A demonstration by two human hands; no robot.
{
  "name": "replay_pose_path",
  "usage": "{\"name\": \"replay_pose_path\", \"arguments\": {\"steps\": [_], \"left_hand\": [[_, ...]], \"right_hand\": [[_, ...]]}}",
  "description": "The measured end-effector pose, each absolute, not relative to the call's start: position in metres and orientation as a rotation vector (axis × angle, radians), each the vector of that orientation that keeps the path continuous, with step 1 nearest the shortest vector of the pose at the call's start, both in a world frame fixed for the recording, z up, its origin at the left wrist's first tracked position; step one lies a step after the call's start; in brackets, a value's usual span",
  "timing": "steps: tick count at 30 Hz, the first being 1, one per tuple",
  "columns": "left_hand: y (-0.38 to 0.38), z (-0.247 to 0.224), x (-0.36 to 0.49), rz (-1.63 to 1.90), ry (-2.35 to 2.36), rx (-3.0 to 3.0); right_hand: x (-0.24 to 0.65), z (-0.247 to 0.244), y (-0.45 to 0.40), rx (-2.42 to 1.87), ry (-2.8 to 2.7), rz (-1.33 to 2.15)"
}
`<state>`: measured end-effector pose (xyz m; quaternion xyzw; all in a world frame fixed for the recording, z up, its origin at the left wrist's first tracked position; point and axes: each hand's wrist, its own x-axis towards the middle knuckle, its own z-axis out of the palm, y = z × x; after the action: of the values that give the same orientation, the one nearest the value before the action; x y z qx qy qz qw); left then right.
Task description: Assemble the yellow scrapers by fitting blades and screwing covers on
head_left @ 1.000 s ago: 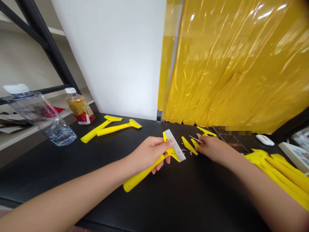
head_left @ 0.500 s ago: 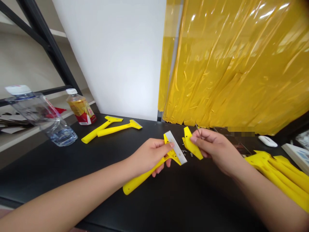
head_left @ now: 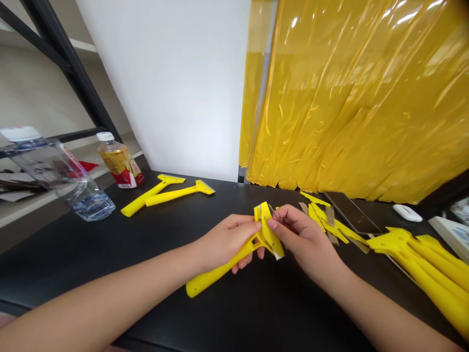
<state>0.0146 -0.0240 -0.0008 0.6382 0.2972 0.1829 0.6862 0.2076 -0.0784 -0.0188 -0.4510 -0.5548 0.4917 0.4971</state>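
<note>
My left hand (head_left: 223, 242) is closed around a yellow scraper (head_left: 210, 276), its handle slanting down to the left. Pinched in my right hand (head_left: 302, 237) is a yellow cover plate (head_left: 272, 238), laid over the scraper's head. A pale strip of blade shows at the lower end of the plate. A thin dark metal rod (head_left: 271, 209) sticks out from my right fingers; its kind I cannot make out. Two more yellow scrapers, one farther left (head_left: 142, 199) and one nearer the middle (head_left: 179, 194), lie on the black table (head_left: 146, 274).
Right of my hands lie several loose yellow cover plates (head_left: 331, 227) with blades, beside a phone (head_left: 353, 215). Several yellow scraper handles (head_left: 414, 259) are piled at the right, near a white case (head_left: 406, 213). A water bottle (head_left: 69, 176) and a drink bottle (head_left: 120, 161) stand left.
My right hand has moved left and brought the yellow cover plate onto the scraper head, over the blade. The loose pieces behind it now show. My left hand keeps its hold.
</note>
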Motion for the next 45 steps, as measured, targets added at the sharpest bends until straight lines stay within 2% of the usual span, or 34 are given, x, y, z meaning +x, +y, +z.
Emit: {"name": "replay_pose_path", "arguments": {"steps": [3, 9, 16, 25, 45], "left_hand": [[-0.024, -0.002, 0.014, 0.405, 0.639, 1.431], [-0.023, -0.007, 0.016, 0.358, 0.711, 1.493], [-0.024, -0.008, 0.017, 0.320, 0.747, 1.527], [-0.023, -0.004, 0.017, 0.300, 0.720, 1.517], [-0.021, -0.004, 0.013, 0.523, 0.704, 1.411]], "right_hand": [[0.205, -0.021, -0.079, -1.043, -1.338, 1.264], [0.213, -0.021, -0.076, -1.160, -1.432, 1.072], [0.221, -0.013, -0.076, -1.259, -1.537, 1.019], [0.225, -0.009, -0.076, -1.264, -1.533, 1.076], [0.229, 0.000, -0.077, -1.289, -1.551, 1.061]]}}
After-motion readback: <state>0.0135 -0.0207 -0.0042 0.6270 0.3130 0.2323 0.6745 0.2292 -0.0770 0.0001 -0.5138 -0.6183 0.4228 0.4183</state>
